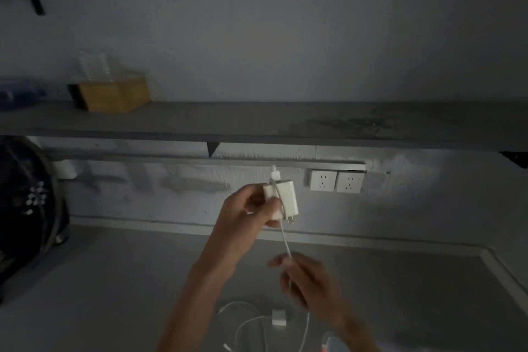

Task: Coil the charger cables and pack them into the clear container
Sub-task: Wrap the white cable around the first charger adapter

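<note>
My left hand [245, 210] holds a white charger plug [283, 197] up in front of the wall, prongs pointing down. Its white cable [285, 240] loops over the plug body and runs down into my right hand [307, 277], which pinches it and is blurred. On the grey table below lie a second white charger plug [279, 318] and loose loops of white cable [245, 326]. A clear container [95, 66] stands on the shelf at upper left, behind a yellow box.
A yellow box [114, 96] sits on the grey shelf [285, 120]. Two white wall sockets [337, 181] are right of the held plug. A dark round object [25, 203] stands at the left. A pale object [333, 344] shows at the bottom edge.
</note>
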